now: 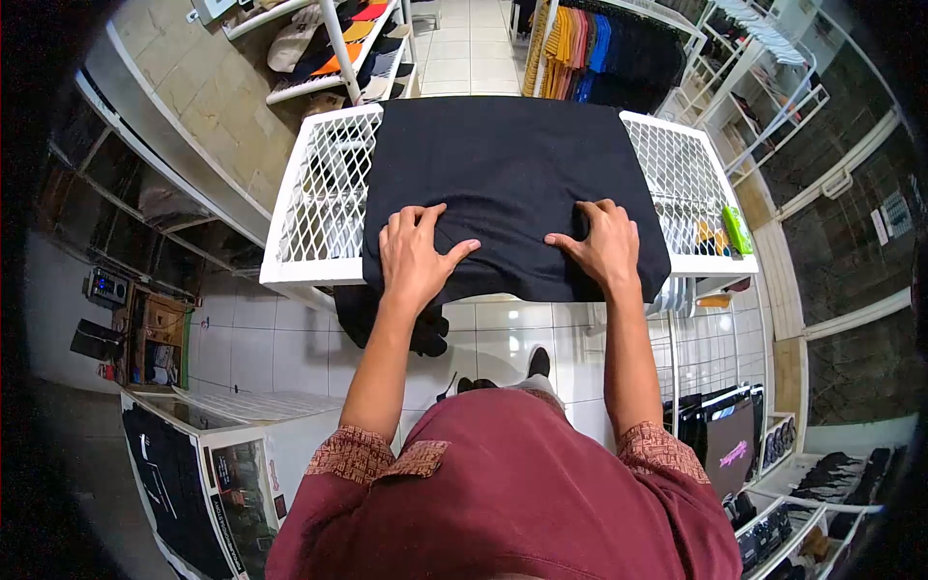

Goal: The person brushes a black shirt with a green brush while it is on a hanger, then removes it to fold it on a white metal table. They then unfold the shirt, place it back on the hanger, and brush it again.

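A piece of black cloth [503, 164], probably a garment, lies spread across the middle of the white mesh-topped table [324, 184]. Its kind cannot be told from this side. Small wrinkles run between my hands, and the near edge drapes over the table's front, with a bunched part hanging lower at the left. My left hand [416, 253] rests palm down on the left part of the cloth, thumb pointing inward. On the right part lies my right hand [607, 246], also palm down with its thumb apart. Both hands are open and grip nothing.
A bright green object [737, 230] sits at the table's right edge. Caps fill a shelf [338, 68] at the back left. Clothes hang on a rack [590, 48] at the back right. A glass-fronted cabinet [237, 483] stands at lower left, and folded dark items [725, 435] at lower right.
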Motion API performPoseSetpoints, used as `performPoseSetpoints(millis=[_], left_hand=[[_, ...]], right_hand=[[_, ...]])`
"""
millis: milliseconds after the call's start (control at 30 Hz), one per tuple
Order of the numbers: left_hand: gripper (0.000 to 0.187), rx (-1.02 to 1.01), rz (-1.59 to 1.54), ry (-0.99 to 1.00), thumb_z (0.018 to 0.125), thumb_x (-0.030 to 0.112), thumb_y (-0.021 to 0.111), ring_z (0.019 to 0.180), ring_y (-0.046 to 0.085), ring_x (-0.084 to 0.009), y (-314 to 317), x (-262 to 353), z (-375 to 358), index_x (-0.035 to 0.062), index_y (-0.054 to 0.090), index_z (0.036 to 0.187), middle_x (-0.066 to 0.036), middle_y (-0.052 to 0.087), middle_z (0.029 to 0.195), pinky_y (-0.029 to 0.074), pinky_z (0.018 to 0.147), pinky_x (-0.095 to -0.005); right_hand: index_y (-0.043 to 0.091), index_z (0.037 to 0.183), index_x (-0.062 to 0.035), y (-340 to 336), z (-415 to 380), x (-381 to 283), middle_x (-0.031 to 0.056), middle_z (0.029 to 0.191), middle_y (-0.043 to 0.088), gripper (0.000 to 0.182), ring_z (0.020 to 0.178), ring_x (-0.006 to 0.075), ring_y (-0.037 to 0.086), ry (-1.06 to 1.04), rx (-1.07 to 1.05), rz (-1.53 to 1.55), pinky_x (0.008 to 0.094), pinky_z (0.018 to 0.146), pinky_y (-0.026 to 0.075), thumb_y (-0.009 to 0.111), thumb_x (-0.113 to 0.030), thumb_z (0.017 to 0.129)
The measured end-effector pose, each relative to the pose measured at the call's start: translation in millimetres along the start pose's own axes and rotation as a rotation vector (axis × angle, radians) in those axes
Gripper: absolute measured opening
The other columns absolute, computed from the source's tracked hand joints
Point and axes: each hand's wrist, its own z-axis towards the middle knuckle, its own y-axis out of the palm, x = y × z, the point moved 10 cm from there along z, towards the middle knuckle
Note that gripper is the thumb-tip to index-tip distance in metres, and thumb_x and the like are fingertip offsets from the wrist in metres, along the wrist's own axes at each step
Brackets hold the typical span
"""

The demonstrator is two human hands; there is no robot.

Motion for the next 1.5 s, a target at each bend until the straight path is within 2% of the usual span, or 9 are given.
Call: performPoseSetpoints(millis=[100, 467, 600, 833, 933, 1067, 1133, 1200, 1500], left_hand=[[0.078, -0.065, -0.021, -0.033, 0.072, 0.058, 0.084, 0.121, 0.053, -0.0306, 5.4, -6.9, 4.1, 0.0081, 0.067, 0.13, -0.012, 0.06, 0.123, 0.038, 0.109, -0.0472], [0.118, -0.213, 0.042, -0.061, 0.052, 0.076, 0.085, 0.134, 0.045, -0.0355, 16.8, -25.1, 27.4, 0.0115, 0.055, 0.146, -0.017, 0.051, 0.142, 0.031, 0.116, -0.0497], [0.132, -0.262, 0.034, -0.023, 0.045, 0.084, 0.082, 0.144, 0.035, -0.0382, 27.8, -33.1, 34.7, 0.0103, 0.05, 0.151, -0.022, 0.044, 0.151, 0.02, 0.121, -0.0564], [0.15, -0.35, 0.045, -0.038, 0.041, 0.087, 0.081, 0.156, 0.014, -0.0401, 42.8, -39.6, 37.5, 0.0114, 0.031, 0.161, -0.025, 0.023, 0.166, 0.005, 0.124, -0.0618], [0.138, -0.234, 0.026, -0.025, 0.051, 0.083, 0.081, 0.155, 0.02, -0.0407, 32.7, -38.9, 30.7, 0.0095, 0.036, 0.159, -0.027, 0.029, 0.163, 0.012, 0.124, -0.0598], [0.091, 0.083, 0.117, -0.176, 0.078, 0.062, 0.077, 0.138, 0.043, -0.0421, -21.5, -66.9, -0.9, 0.003, 0.054, 0.143, -0.026, 0.048, 0.148, 0.03, 0.116, -0.0528], [0.059, 0.327, 0.164, -0.253, 0.087, 0.045, 0.076, 0.119, 0.057, -0.0373, -49.9, -95.0, -26.9, -0.0036, 0.069, 0.119, -0.02, 0.063, 0.128, 0.04, 0.105, -0.0505], [0.047, 0.35, 0.198, -0.309, 0.088, 0.04, 0.076, 0.12, 0.057, -0.0347, -54.7, -100.2, -34.5, -0.0008, 0.072, 0.111, -0.015, 0.067, 0.121, 0.041, 0.105, -0.0485], [0.017, 0.507, 0.216, -0.188, 0.091, 0.022, 0.071, 0.116, 0.058, -0.0312, -63.2, -78.6, -36.4, 0.0048, 0.072, 0.092, -0.009, 0.071, 0.109, 0.038, 0.105, -0.0452]], right_hand=[[0.069, 0.13, -0.0066, 12.7, 10.0, 20.2, 0.0153, 0.128, 0.062, 0.11, 0.121, 0.0317, 0.057, 0.079, -0.124, -0.033, 0.0483, 0.102, 0.043, 0.08, -0.083, 0.051], [0.048, 0.152, -0.0106, 36.0, 32.6, 34.0, 0.0231, 0.156, 0.04, 0.141, 0.148, 0.038, 0.036, 0.105, -0.349, 0.008, 0.0565, 0.118, 0.03, 0.086, -0.081, 0.036], [0.036, 0.159, -0.0162, 48.3, 39.3, 35.9, 0.0221, 0.166, 0.025, 0.153, 0.156, 0.0375, 0.019, 0.103, -0.471, 0.011, 0.06, 0.125, 0.015, 0.088, -0.08, 0.03], [0.03, 0.161, -0.0128, 62.4, 37.3, 42.0, 0.0233, 0.168, 0.018, 0.159, 0.157, 0.0374, 0.013, 0.059, -0.484, 0.036, 0.0614, 0.125, 0.01, 0.087, -0.082, 0.03], [0.039, 0.158, -0.0114, 49.0, 21.0, 40.2, 0.024, 0.165, 0.025, 0.141, 0.156, 0.0374, 0.019, 0.016, -0.342, 0.083, 0.0592, 0.125, 0.012, 0.084, -0.082, 0.044], [0.066, 0.13, -0.0035, -8.8, -11.4, 57.3, 0.0233, 0.137, 0.06, 0.069, 0.132, 0.039, 0.052, 0.008, 0.15, 0.152, 0.0518, 0.11, 0.039, 0.075, -0.055, 0.085], [0.069, 0.125, -0.0047, -24.4, -39.9, 110.7, 0.0199, 0.118, 0.066, 0.054, 0.112, 0.0378, 0.059, 0.328, 0.334, -0.111, 0.0505, 0.096, 0.045, 0.072, -0.044, 0.089], [0.072, 0.123, -0.0094, -31.6, -49.6, 123.7, 0.0187, 0.117, 0.066, 0.05, 0.114, 0.0352, 0.058, 0.449, 0.35, -0.214, 0.0506, 0.098, 0.042, 0.071, -0.046, 0.088], [0.071, 0.099, -0.0109, -32.2, -44.9, 129.1, 0.0091, 0.106, 0.071, 0.017, 0.103, 0.0325, 0.061, 0.409, 0.383, -0.144, 0.0475, 0.088, 0.044, 0.063, -0.025, 0.097]])
